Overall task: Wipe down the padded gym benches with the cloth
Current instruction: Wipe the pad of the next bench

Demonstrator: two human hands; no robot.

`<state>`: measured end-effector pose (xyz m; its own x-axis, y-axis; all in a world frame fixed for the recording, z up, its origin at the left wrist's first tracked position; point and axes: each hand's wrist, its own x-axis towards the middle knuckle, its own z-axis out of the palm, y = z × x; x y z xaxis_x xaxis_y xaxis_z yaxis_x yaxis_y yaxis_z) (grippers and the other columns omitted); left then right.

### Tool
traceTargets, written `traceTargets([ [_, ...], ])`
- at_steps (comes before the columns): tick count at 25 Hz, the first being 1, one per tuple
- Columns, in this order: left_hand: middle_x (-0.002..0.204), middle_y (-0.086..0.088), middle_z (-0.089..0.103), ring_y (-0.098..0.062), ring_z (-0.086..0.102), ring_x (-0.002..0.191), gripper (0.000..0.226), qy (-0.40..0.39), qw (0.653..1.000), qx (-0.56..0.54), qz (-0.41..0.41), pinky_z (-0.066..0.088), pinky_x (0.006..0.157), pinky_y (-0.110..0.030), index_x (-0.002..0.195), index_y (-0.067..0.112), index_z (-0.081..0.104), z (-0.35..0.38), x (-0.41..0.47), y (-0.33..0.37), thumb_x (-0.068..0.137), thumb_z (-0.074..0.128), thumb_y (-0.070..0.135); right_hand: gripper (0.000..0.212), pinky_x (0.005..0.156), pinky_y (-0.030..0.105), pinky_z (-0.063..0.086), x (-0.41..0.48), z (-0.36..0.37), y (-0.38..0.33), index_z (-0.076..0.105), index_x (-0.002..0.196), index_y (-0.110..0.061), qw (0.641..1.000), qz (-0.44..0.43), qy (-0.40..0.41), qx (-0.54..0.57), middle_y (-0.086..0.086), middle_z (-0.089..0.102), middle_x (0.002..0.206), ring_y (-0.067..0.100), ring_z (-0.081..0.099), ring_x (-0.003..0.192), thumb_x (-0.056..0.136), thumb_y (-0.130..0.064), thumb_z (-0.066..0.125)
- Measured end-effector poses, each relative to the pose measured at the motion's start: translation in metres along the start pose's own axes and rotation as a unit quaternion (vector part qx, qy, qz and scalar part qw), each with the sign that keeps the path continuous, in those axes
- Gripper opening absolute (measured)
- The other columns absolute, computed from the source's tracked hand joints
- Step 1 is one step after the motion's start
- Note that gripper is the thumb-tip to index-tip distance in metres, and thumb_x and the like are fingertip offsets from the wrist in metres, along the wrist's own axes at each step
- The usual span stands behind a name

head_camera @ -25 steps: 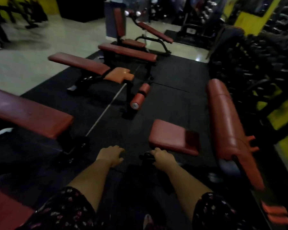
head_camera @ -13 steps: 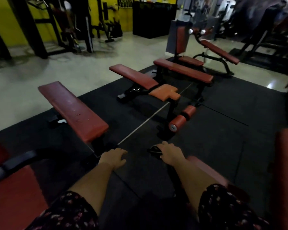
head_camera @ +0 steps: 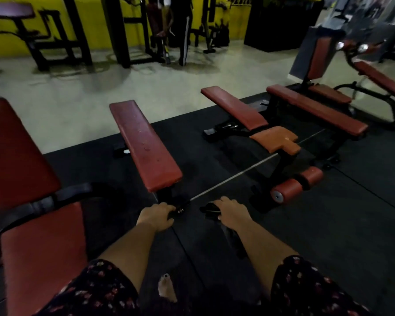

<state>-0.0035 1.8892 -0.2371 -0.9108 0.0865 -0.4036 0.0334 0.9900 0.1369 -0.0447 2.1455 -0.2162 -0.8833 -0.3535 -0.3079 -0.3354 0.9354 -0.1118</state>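
**Both hands low on the mat among the red benches**

The left hand [head_camera: 155, 216] hung by the foot of a flat bench [head_camera: 146, 147], its fingers curled under; whether they pinched anything could not be told in the dim light. The right hand [head_camera: 230, 213] curled its fingers around a dark object [head_camera: 211, 208], and whether that was the cloth could not be told. A red seat-and-back bench [head_camera: 21, 156] stood close on the left. A sit-up bench [head_camera: 235, 108] with an orange seat pad [head_camera: 276, 139] and a longer flat bench [head_camera: 315, 110] stood to the right on the black rubber mat [head_camera: 328, 224].
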Motion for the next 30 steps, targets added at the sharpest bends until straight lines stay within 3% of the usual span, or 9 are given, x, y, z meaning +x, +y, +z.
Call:
traceTargets([
  [12,0.145,0.002,0.045,-0.022,0.047,0.128,0.054,-0.002,0.997,-0.047,-0.059,0.044,0.098,-0.04,0.148,0.034,0.039,-0.034,0.123,-0.135,0.096,0.049,0.042,0.05,0.091,0.047,0.044,0.205,-0.024,-0.08,0.039,0.142,-0.025,0.997,-0.061,-0.043,-0.036,0.004,0.043,0.131,0.032,0.048,0.119,0.095,-0.022,0.056],
  [22,0.146,0.003,0.042,-0.021,0.045,0.129,0.054,-0.005,0.984,-0.081,-0.159,0.045,0.099,-0.043,0.149,0.035,0.035,-0.069,0.154,-0.244,0.097,0.048,0.044,0.05,0.087,0.046,0.047,0.332,-0.052,-0.161,0.042,0.137,-0.026,0.985,-0.153,-0.052,-0.065,0.003,0.043,0.126,0.031,0.05,0.114,0.092,-0.022,0.06],
  [30,0.146,0.005,0.04,-0.022,0.046,0.129,0.052,0.031,0.974,-0.069,-0.215,0.047,0.098,-0.044,0.149,0.037,0.033,-0.156,0.214,-0.331,0.1,0.049,0.043,0.045,0.087,0.042,0.047,0.468,-0.119,-0.226,0.048,0.133,-0.024,0.971,-0.229,-0.027,-0.062,0.003,0.046,0.126,0.03,0.05,0.113,0.09,-0.017,0.059],
])
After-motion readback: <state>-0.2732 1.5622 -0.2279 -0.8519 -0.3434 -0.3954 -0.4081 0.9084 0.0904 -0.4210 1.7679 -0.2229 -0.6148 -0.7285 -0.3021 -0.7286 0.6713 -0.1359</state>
